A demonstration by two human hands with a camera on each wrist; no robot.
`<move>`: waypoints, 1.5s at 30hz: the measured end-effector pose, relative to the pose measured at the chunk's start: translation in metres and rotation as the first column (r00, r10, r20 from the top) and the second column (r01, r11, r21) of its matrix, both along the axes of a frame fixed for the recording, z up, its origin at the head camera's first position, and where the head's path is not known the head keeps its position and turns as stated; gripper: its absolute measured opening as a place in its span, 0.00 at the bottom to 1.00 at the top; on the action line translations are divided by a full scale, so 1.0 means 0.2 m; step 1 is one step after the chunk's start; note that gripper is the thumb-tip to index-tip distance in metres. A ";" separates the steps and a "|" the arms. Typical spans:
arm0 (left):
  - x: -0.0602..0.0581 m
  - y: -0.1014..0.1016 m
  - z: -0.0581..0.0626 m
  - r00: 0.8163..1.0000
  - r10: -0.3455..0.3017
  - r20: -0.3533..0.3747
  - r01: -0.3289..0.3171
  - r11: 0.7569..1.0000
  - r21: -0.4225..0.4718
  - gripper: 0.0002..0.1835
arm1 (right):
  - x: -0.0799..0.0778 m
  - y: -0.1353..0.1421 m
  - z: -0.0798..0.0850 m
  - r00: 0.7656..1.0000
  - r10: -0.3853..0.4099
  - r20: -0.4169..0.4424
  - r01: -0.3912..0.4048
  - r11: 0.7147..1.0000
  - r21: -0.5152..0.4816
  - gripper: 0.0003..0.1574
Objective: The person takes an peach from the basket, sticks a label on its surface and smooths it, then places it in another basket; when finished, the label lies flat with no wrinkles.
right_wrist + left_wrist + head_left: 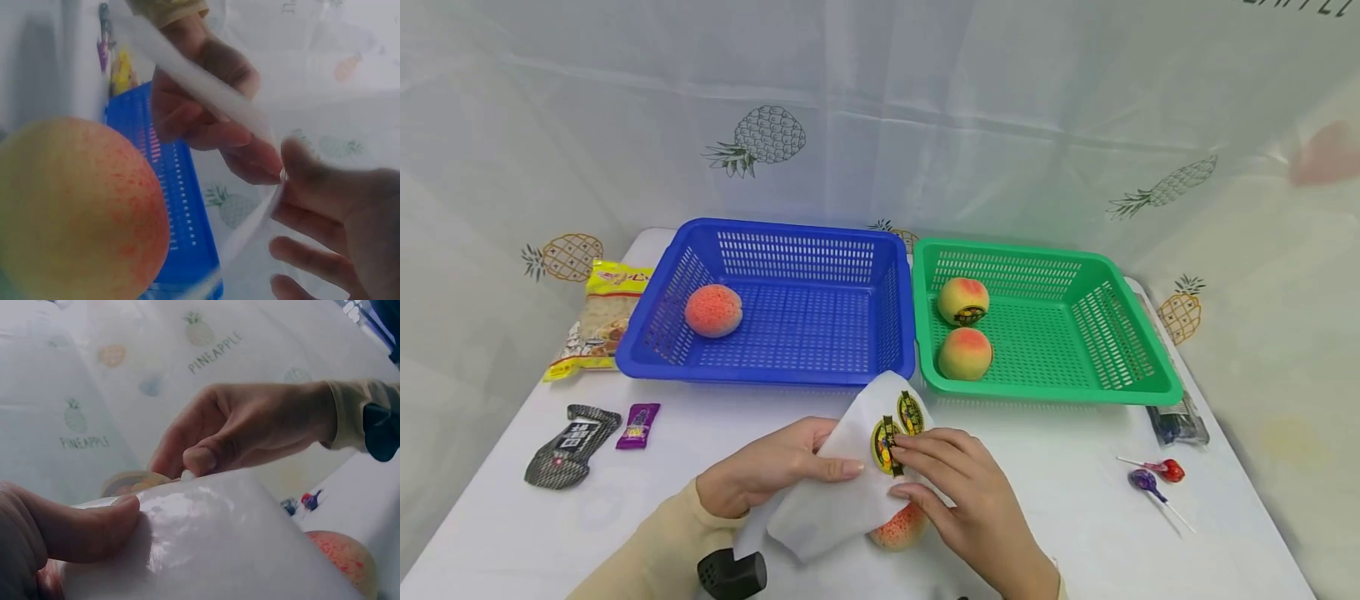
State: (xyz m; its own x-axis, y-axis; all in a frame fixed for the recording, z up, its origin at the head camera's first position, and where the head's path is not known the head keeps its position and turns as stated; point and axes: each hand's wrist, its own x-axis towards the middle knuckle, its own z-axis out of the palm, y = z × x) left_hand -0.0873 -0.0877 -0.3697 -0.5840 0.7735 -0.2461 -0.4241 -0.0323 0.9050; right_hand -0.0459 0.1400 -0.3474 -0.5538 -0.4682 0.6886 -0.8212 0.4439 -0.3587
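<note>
My left hand (782, 462) grips a white sheet of stickers (827, 517), thumb lying across its face. Two oval black-and-yellow stickers show on the sheet; the nearer sticker (882, 450) is under the right fingertips. My right hand (966, 492) pinches at this sticker between thumb and fingers, and in the left wrist view the sticker (134, 480) stands along the sheet's far edge. A speckled peach (898, 529) sits on the table just below the sheet, partly hidden by it and the right hand. The right wrist view shows the peach (81, 212) large, apart from the fingers.
A blue basket (805, 377) holds one pink peach (713, 311). Beside it, a green basket (1045, 392) holds two peaches, the front one (966, 354) nearer. Snack bag (606, 312), black packet (572, 446) and purple candy (637, 426) lie left; lollipops (1144, 481) lie right.
</note>
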 end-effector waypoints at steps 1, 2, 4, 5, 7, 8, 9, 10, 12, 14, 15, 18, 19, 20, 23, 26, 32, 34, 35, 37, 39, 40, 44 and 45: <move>0.00 0.00 0.00 1.000 -0.002 -0.003 0.002 1.000 -0.002 0.18 | 0.00 0.00 0.00 1.000 0.003 0.004 -0.003 1.000 -0.004 0.20; 0.00 0.00 0.00 1.000 -0.005 -0.004 0.005 1.000 0.001 0.17 | 0.00 0.00 0.00 1.000 0.006 0.007 -0.006 1.000 -0.010 0.21; 0.00 0.00 0.00 1.000 -0.006 -0.012 0.007 1.000 0.008 0.18 | 0.00 0.00 0.00 1.000 0.016 0.012 -0.016 1.000 -0.027 0.21; 0.00 0.00 0.00 1.000 -0.007 -0.016 0.007 1.000 0.009 0.17 | 0.00 -0.01 0.00 1.000 0.018 0.010 -0.018 0.999 -0.039 0.21; 0.00 0.01 0.00 1.000 -0.005 -0.023 0.005 1.000 0.009 0.17 | 0.00 -0.01 0.00 1.000 0.018 0.002 -0.018 0.998 -0.062 0.18; 0.00 0.01 0.00 1.000 -0.003 -0.025 0.003 1.000 0.008 0.17 | 0.00 -0.01 0.00 1.000 0.021 -0.006 -0.021 0.997 -0.075 0.17; 0.00 0.01 0.00 1.000 0.000 -0.025 0.000 1.000 0.004 0.17 | 0.00 -0.01 0.00 1.000 0.023 -0.018 -0.025 0.996 -0.089 0.16; 0.00 0.01 0.00 1.000 0.002 -0.023 -0.002 1.000 -0.001 0.17 | 0.00 -0.01 0.00 0.999 0.023 -0.030 -0.026 0.995 -0.100 0.14; 0.00 0.01 0.00 1.000 0.008 -0.020 -0.008 1.000 -0.018 0.18 | -0.01 -0.01 0.00 0.998 0.019 -0.058 -0.026 0.992 -0.125 0.11; 0.00 0.00 0.00 0.999 0.013 -0.029 -0.015 0.999 -0.039 0.18 | -0.01 0.00 0.00 0.997 0.010 -0.082 -0.022 0.989 -0.150 0.09; 0.00 0.00 0.00 0.999 0.018 -0.044 -0.020 0.998 -0.053 0.18 | -0.01 0.00 0.00 0.996 0.001 -0.086 -0.014 0.987 -0.161 0.08; -0.01 -0.01 -0.01 0.994 0.033 -0.105 -0.045 0.993 -0.111 0.19 | -0.01 0.01 0.01 0.996 -0.048 -0.071 0.033 0.980 -0.196 0.08; -0.02 -0.02 -0.02 0.991 0.041 -0.128 -0.058 0.990 -0.132 0.20 | -0.01 0.02 0.01 0.996 -0.070 -0.056 0.057 0.976 -0.209 0.09; -0.02 -0.04 -0.02 0.987 0.050 -0.150 -0.073 0.985 -0.154 0.20 | -0.01 0.02 0.01 0.995 -0.090 -0.041 0.079 0.971 -0.225 0.09; -0.04 -0.10 -0.05 0.982 0.080 -0.170 -0.117 0.968 -0.223 0.24 | -0.01 0.05 0.01 0.989 -0.150 0.013 0.149 0.956 -0.254 0.11; -0.05 -0.19 -0.11 0.979 0.112 -0.168 -0.157 0.947 -0.282 0.27 | 0.00 0.08 0.03 0.982 -0.185 0.046 0.190 0.942 -0.276 0.12; -0.07 -0.32 -0.21 0.974 0.115 -0.194 -0.181 0.910 -0.373 0.30 | 0.01 0.12 0.05 0.971 -0.222 0.089 0.238 0.925 -0.296 0.14; -0.07 -0.34 -0.23 0.978 0.092 -0.189 -0.161 0.905 -0.395 0.32 | 0.01 0.14 0.04 0.969 -0.226 0.099 0.245 0.924 -0.293 0.14; -0.07 -0.35 -0.23 0.978 0.079 -0.192 -0.153 0.900 -0.409 0.33 | 0.01 0.14 0.03 0.968 -0.227 0.105 0.248 0.924 -0.291 0.15; -0.08 -0.35 -0.24 0.969 0.045 -0.244 -0.157 0.873 -0.462 0.34 | 0.01 0.16 0.01 0.967 -0.228 0.111 0.251 0.924 -0.287 0.15; -0.09 -0.33 -0.25 0.921 -0.016 -0.389 -0.214 0.814 -0.540 0.35 | 0.01 0.18 -0.02 0.966 -0.232 0.117 0.256 0.924 -0.283 0.16; -0.09 -0.31 -0.25 0.879 -0.053 -0.474 -0.265 0.772 -0.578 0.36 | 0.00 0.19 -0.03 0.966 -0.231 0.119 0.256 0.924 -0.284 0.16; -0.09 -0.23 -0.27 0.635 -0.231 -0.737 -0.534 0.558 -0.635 0.37 | 0.00 0.21 -0.07 0.963 -0.238 0.129 0.265 0.922 -0.280 0.16; -0.08 -0.22 -0.27 0.587 -0.261 -0.767 -0.586 0.517 -0.624 0.37 | 0.01 0.21 -0.06 0.961 -0.243 0.133 0.271 0.922 -0.276 0.16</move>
